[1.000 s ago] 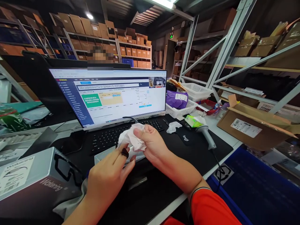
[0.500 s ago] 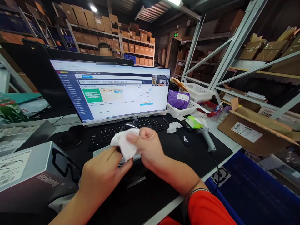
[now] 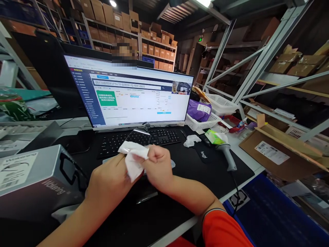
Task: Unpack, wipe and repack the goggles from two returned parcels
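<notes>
Tissue [image 3: 135, 157] caught between two hands, glossy lens-like piece [image 3: 140, 137] above it

The tissue covers the fingertips of the left grip [image 3: 109, 180], so whatever lies beneath them cannot be made out. A pale tray [image 3: 105, 160] behind the hands is mostly hidden, and the lens-like piece vanishes under the tissue at its lower end. A second ago the tissue was a crumpled wad; now it hangs flatter, one corner pointing down, and the lens-like piece shows plainly before the keyboard [image 3: 166, 136]. The left grip is closed around the tissue's left side; the right grip [image 3: 159, 168], clenched like a fist, grasps its right side.
</notes>
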The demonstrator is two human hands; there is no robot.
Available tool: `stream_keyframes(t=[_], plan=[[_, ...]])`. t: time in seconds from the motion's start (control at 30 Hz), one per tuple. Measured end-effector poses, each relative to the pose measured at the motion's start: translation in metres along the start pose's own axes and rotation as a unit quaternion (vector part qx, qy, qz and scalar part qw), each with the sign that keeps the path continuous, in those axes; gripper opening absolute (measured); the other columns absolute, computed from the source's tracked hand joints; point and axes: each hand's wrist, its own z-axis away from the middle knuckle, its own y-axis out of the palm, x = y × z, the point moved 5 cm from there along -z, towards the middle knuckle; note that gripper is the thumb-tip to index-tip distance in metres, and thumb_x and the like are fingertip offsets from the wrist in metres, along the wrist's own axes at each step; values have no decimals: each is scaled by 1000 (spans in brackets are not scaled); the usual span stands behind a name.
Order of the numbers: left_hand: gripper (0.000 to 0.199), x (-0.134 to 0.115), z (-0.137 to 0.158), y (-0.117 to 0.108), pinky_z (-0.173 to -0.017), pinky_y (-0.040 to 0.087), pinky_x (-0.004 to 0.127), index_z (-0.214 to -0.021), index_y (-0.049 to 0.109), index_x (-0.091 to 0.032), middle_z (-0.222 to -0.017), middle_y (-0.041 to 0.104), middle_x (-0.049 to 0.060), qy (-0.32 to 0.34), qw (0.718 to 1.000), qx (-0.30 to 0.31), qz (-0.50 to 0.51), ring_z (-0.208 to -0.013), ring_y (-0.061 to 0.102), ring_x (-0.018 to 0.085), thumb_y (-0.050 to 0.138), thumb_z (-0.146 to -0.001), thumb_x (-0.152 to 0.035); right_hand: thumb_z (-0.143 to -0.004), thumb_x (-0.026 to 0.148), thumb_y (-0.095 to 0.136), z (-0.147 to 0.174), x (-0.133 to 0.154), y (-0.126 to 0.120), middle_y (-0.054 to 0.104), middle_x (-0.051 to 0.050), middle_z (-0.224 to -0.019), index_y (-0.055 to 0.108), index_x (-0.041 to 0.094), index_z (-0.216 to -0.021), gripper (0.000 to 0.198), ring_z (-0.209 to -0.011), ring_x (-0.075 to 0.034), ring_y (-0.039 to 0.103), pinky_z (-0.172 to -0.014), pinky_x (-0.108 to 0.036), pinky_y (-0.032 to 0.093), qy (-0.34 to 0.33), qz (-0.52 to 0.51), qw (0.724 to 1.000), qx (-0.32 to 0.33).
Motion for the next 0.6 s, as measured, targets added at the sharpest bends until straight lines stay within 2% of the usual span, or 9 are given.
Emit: stream_keyframes(t=[0.1,0.17,0.2,0.27,0.33,0.4,0.47,0.53,0.6], plan=[[17,-7,-4,4,-62,48,33,-94,67,-16,-89,77,9,28,999,-18,-25,-72,70,21,63,-106,-27,-60,57,98,-18,10,-13,36,8,-56,25,25,-58,80,-56,-10,31,-54,-25,30,109,-131,985,-23],[13,-10,-4,6,-71,52,33,-106,70,-13,-107,81,13,42,999,-22,-25,-85,75,22,65,-104,-25,-55,59,101,-21,13,-18,40,8,-58,26,25,-60,82,-58,-10,35,-55,-24,34,120,-164,978,-49],[14,-10,-3,7,-72,53,33,-105,70,-13,-109,81,15,45,998,-23,-27,-88,76,23,64,-105,-25,-57,60,100,-19,12,-18,41,8,-58,27,25,-61,81,-58,-10,36,-56,-24,35,111,-161,979,-63],[24,-6,-1,7,-66,51,34,-90,66,-16,-92,78,13,40,999,-18,-31,-78,73,23,58,-108,-29,-66,58,95,-9,4,-12,39,7,-57,28,25,-60,74,-57,-10,34,-54,-25,33,69,-119,987,-77],[32,-1,1,6,-59,47,35,-81,58,-21,-77,69,8,38,999,-9,-17,-66,67,22,50,-111,-28,-75,49,88,4,-4,-3,37,6,-56,27,25,-54,69,-56,-11,33,-54,-28,31,-15,-42,996,-76],[30,2,0,1,-57,46,34,-82,56,-22,-71,63,4,48,999,-15,8,-61,61,20,47,-111,-24,-79,39,83,14,-6,8,36,5,-53,24,25,-48,68,-55,-12,34,-57,-31,31,-118,34,991,-50],[23,3,-3,-5,-59,48,33,-88,56,-21,-76,66,4,57,998,-26,17,-63,62,19,49,-108,-17,-82,37,83,17,-2,13,34,5,-50,22,25,-47,71,-55,-12,35,-60,-32,33,-178,65,982,-16],[18,2,-7,-9,-58,47,32,-91,57,-21,-76,67,3,57,998,-34,15,-62,62,19,53,-107,-14,-81,44,87,11,6,10,35,6,-51,21,25,-50,76,-55,-12,35,-58,-30,34,-150,47,987,12],[12,-1,-9,-11,-59,50,33,-96,60,-19,-77,68,3,64,997,-40,11,-64,65,19,57,-107,-15,-74,54,94,1,14,-2,36,7,-53,22,25,-53,80,-53,-10,34,-53,-27,32,-57,-18,998,13]])
